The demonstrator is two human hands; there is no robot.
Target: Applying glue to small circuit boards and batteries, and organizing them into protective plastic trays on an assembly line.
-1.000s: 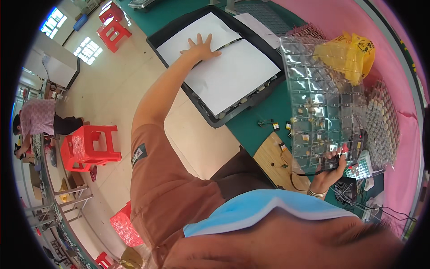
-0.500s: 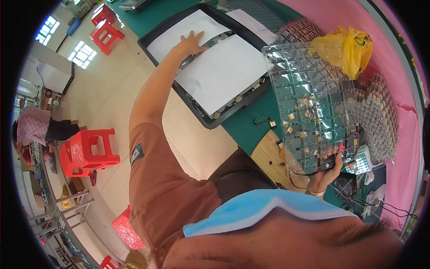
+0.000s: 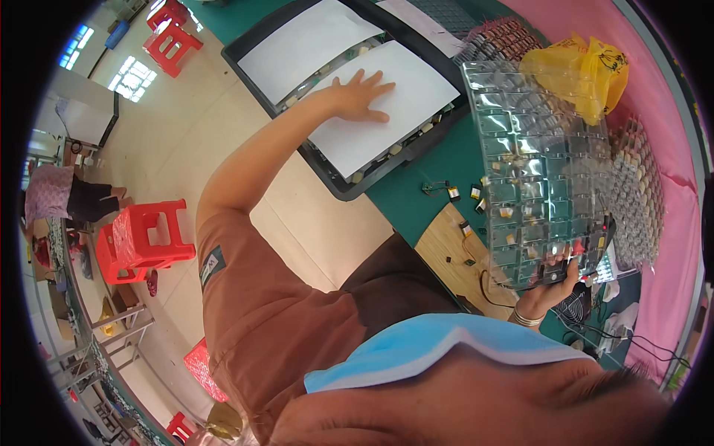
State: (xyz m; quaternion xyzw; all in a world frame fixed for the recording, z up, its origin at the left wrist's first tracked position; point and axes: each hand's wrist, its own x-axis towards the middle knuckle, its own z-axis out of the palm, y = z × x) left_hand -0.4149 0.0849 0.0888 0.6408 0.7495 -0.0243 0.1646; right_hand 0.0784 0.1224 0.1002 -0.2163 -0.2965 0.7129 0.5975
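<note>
Lying under spread left hand [image 3: 358, 99] – white sheet [image 3: 409, 89], clear tray [image 3: 529, 175] held in right hand [image 3: 547, 295]

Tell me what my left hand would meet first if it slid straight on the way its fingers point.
Beyond the white sheet under it, your left hand would probably meet the black tray's far rim; depth is unclear.

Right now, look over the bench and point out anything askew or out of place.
Two white sheets lie apart in the black tray, leaving a gap that exposes small parts beneath. A few little components also lie loose on the green tabletop and wooden board, outside any tray, so they look stray.
</note>
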